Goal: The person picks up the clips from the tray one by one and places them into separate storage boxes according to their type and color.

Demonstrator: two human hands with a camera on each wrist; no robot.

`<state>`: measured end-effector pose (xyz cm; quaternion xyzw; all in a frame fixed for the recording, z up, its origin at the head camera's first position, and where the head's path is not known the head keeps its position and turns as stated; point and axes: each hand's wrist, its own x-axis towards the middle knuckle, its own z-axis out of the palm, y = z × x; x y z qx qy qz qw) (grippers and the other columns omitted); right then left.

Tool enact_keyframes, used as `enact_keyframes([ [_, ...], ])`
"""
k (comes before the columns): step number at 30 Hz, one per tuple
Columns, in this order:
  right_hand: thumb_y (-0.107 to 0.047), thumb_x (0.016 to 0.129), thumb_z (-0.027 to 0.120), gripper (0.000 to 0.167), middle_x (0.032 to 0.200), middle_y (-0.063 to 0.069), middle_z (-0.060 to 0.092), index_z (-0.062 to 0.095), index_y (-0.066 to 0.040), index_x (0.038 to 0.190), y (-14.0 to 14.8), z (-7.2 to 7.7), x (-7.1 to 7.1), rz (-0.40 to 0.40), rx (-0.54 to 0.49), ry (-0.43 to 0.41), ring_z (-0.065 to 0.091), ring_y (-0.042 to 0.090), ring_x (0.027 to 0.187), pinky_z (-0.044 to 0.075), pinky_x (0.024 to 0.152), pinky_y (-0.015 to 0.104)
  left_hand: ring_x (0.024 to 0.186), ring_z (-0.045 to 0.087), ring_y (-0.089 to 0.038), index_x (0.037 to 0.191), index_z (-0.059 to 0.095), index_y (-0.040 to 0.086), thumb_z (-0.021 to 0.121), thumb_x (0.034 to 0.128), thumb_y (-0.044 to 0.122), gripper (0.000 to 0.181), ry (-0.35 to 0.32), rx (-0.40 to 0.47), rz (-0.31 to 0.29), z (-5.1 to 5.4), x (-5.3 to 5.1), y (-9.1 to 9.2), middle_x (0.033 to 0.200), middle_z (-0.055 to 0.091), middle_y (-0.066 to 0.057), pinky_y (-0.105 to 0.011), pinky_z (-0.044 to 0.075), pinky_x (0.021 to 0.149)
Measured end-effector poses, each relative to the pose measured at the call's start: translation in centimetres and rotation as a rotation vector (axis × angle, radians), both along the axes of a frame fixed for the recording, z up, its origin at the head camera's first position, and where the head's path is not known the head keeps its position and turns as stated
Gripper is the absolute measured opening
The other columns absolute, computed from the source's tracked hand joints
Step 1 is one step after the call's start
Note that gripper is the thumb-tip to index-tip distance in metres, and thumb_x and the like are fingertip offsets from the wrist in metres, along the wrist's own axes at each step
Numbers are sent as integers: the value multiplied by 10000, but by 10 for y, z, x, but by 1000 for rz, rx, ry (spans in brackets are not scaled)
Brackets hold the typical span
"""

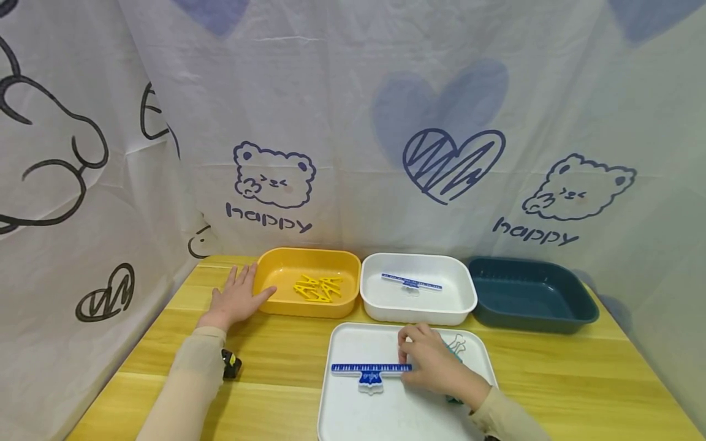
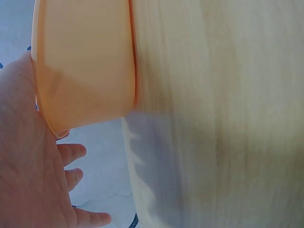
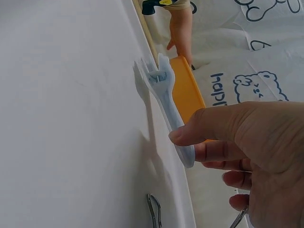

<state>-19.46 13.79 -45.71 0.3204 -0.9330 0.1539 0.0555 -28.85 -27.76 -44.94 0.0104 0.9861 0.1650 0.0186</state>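
Note:
My right hand (image 1: 432, 361) pinches one end of a blue and white ruler-shaped clip (image 1: 371, 369) between thumb and fingers, over a white tray (image 1: 336, 416). The right wrist view shows the clip's pale side (image 3: 167, 102) edge-on. Teal binder clips with wire handles (image 1: 456, 345) lie around that hand, which partly hides them. My left hand (image 1: 237, 298) rests at the left end of the yellow bin (image 1: 310, 312), fingers spread and thumb over the rim; in the left wrist view the palm (image 2: 33, 171) lies along the bin's end.
Several yellow clips (image 1: 320, 289) lie in the yellow bin. A white bin (image 1: 417, 314) beside it holds another blue ruler-shaped clip (image 1: 410, 282). A dark teal bin (image 1: 535, 321) stands at the right. A printed cloth (image 1: 353, 184) hangs behind the wooden table (image 1: 265, 392).

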Motion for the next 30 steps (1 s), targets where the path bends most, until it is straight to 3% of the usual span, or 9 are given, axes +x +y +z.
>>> enact_keyframes([
  [13, -192, 673, 827, 212, 1066, -46, 539, 625, -208, 733, 6, 12, -4, -15, -29, -15, 431, 179, 1022, 387, 918, 424, 1493, -3, -466, 1572, 62, 62, 335, 940, 699, 937, 14, -4, -4, 2, 1, 1, 1610, 93, -273, -810, 79, 1062],
  [20, -170, 677, 837, 222, 1063, -34, 554, 624, -203, 729, 11, 21, -7, -18, -36, 28, 432, 179, 1000, 388, 870, 401, 1491, -6, -470, 1571, 56, 60, 353, 950, 673, 922, 10, 2, -6, 2, 1, 1, 1610, 87, -275, -811, 70, 1060],
  [30, -181, 706, 845, 217, 1068, -36, 559, 633, -220, 736, 22, 37, -18, -83, -54, 70, 435, 198, 1030, 372, 855, 388, 1492, -8, -468, 1571, 56, 55, 353, 951, 672, 923, 9, -2, -6, 1, 1, 1, 1611, 85, -273, -815, 69, 1056],
])
